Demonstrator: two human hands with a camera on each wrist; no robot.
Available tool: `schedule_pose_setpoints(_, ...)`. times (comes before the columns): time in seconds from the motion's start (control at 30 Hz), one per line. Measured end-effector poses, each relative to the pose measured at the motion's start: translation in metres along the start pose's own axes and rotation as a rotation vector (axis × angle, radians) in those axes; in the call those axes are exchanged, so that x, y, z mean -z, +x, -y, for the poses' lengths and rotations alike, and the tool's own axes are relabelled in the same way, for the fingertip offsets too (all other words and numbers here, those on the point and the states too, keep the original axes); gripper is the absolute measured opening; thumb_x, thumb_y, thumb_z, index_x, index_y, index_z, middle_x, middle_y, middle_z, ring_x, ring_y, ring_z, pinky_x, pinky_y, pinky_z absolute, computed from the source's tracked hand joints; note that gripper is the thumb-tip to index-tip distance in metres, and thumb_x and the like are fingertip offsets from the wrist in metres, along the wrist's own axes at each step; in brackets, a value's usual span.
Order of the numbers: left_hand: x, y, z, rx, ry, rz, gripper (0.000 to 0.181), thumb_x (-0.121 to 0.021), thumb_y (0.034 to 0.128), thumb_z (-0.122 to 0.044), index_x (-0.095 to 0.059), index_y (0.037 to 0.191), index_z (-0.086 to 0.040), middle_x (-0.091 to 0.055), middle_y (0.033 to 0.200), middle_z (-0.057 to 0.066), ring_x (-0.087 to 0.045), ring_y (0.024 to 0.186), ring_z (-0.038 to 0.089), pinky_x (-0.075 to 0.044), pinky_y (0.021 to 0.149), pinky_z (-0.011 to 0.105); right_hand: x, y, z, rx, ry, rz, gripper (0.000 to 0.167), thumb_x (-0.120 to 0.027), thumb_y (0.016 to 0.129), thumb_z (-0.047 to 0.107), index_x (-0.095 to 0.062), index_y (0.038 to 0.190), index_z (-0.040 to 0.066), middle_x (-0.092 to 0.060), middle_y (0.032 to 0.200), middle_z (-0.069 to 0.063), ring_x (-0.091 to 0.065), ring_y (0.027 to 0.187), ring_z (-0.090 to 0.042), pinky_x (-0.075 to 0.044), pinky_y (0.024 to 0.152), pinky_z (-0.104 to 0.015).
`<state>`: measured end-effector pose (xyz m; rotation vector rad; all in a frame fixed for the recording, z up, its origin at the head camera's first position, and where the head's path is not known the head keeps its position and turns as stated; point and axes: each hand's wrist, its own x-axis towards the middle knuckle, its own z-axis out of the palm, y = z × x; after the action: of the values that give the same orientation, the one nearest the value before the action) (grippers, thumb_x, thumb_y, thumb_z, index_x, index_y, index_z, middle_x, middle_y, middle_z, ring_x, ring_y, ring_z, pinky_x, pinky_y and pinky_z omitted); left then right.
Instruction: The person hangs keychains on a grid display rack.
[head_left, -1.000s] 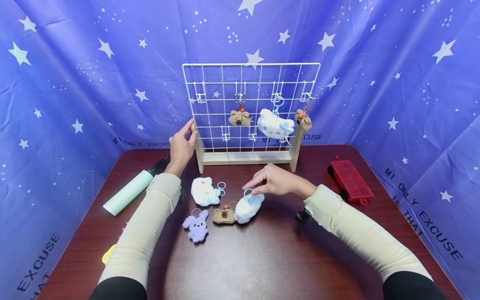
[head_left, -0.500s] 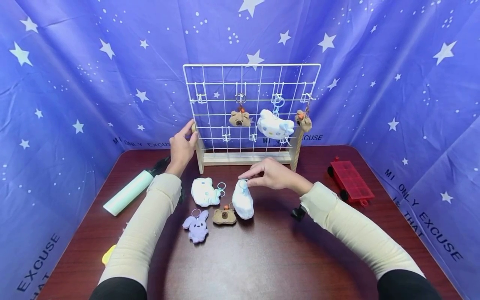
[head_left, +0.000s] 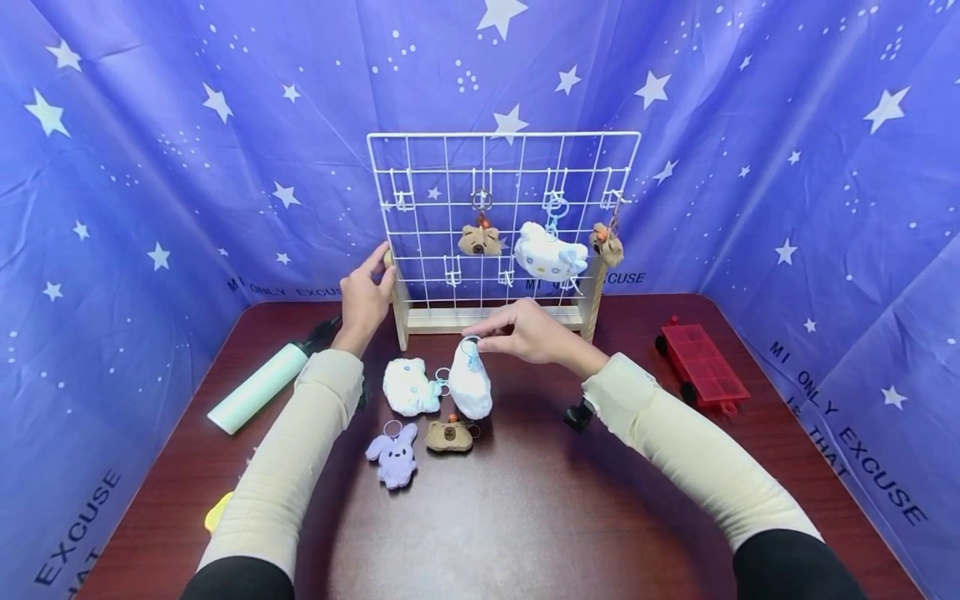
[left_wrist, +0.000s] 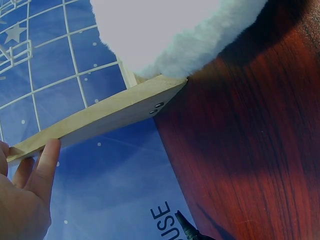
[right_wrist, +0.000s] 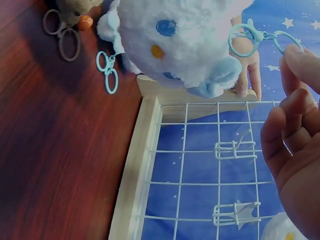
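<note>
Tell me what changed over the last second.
The right hand, already holding a white fluffy plush keychain, carried it left and farther back toward the white wire-grid rack; the plush now hangs nearly straight down. Nothing was newly gripped or released. The left hand still holds the rack's pale wooden side post; the purple plush rabbit, brown plush head and hanging plush charms stayed put.
</note>
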<state>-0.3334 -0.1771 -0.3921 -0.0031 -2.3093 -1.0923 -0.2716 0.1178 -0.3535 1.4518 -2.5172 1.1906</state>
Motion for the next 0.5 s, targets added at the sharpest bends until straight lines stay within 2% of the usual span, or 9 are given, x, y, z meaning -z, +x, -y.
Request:
schedule_pose_setpoints(0.2, 0.0, 0.0, 0.001, -0.017, 0.008, -0.007, 0.046, -0.067, 0.0985, -0.023, -0.06, 0.144, -0.029, -0.077, 0.113, 0.012, -0.073, 0.089, 0.033, -0.062, 0.077, 0.044, 0.005, 0.014, 0.001, 0.028, -0.018, -0.034, 0.026, -0.079, 0.088, 0.012, -0.079, 0.114, 0.009, -0.079, 0.091, -0.004, -0.05, 0.058, -0.007, -0.041, 0.053, -0.021)
schedule_pose_setpoints(0.3, 0.001, 0.0, 0.001, -0.022, 0.008, -0.007, 0.046, -0.067, 0.0987, -0.022, -0.06, 0.144, -0.028, -0.077, 0.114, 0.012, -0.072, 0.093, 0.033, -0.061, 0.08, 0.045, 0.009, 0.021, 0.002, 0.008, -0.009, -0.054, 0.026, -0.078, 0.09, 0.013, -0.078, 0.116, 0.01, -0.08, 0.1, -0.007, -0.051, 0.06, -0.007, -0.041, 0.052, -0.021)
schedule_pose_setpoints(0.4, 0.001, 0.0, 0.0, -0.022, 0.002, -0.001, 0.046, -0.067, 0.0989, -0.022, -0.06, 0.144, -0.028, -0.077, 0.115, 0.013, -0.073, 0.094, 0.033, -0.062, 0.079, 0.045, 0.012, 0.029, 0.003, -0.019, -0.014, -0.073, 0.026, -0.076, 0.092, 0.013, -0.078, 0.117, 0.011, -0.079, 0.107, -0.009, -0.047, 0.056, -0.007, -0.039, 0.049, -0.022)
schedule_pose_setpoints(0.5, 0.001, 0.0, -0.001, -0.019, -0.005, 0.0, 0.046, -0.066, 0.099, -0.021, -0.06, 0.144, -0.028, -0.076, 0.115, 0.013, -0.073, 0.09, 0.032, -0.062, 0.074, 0.044, 0.015, 0.037, 0.005, -0.033, -0.045, -0.094, 0.026, -0.076, 0.091, 0.013, -0.078, 0.117, 0.012, -0.08, 0.102, -0.009, -0.042, 0.051, -0.007, -0.036, 0.047, -0.021)
